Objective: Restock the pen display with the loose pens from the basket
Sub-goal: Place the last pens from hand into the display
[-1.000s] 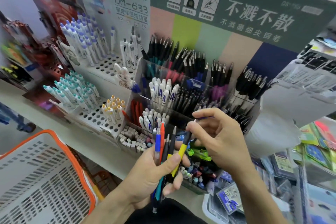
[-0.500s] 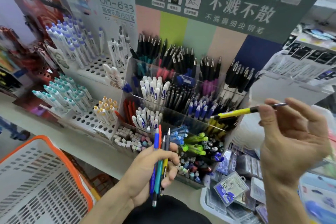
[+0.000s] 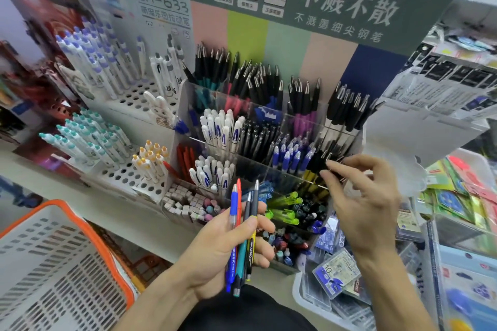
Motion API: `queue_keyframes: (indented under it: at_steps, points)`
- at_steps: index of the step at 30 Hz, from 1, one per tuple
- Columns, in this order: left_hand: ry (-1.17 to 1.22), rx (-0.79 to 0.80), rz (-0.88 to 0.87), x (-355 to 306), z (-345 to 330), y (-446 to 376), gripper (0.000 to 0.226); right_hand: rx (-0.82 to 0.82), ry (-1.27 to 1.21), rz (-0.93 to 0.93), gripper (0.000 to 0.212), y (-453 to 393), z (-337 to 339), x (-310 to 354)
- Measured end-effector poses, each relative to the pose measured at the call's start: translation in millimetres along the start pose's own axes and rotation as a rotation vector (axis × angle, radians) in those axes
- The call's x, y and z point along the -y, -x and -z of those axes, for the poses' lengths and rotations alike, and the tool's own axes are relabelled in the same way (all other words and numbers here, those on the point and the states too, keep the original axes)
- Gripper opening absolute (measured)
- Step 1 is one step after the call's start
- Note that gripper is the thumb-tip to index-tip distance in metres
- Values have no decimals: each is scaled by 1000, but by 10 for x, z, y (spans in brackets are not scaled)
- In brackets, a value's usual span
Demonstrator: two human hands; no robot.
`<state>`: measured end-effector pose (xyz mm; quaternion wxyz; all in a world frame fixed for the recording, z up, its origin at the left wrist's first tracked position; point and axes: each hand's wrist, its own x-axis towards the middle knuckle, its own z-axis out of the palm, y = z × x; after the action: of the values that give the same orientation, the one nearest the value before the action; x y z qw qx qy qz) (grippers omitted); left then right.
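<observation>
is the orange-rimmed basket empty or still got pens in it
Cannot tell fully: the visible part of the basket shows only bare white slotted walls, no pens, but its bottom lies outside the frame.

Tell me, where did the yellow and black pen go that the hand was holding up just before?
The right hand carried it leftward and down to the display's compartment of yellow and black pens, where its fingertips now sit. The left hand kept its grip on the bunch of pens, and the basket stayed put.

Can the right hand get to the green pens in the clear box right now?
Probably yes. The right hand hovers just above and right of the green pens; their compartment is open on top and nothing lies between. The left hand, gripping loose pens, stays off to the side.
</observation>
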<state>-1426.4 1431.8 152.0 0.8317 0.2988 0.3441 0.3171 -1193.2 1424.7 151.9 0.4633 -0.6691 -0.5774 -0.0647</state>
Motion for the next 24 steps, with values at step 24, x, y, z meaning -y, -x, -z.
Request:
queue_keyframes:
  at_steps: [24]
  points:
    - [3, 229, 84, 113, 148, -29, 34, 98, -738, -443, 31, -71, 187, 480]
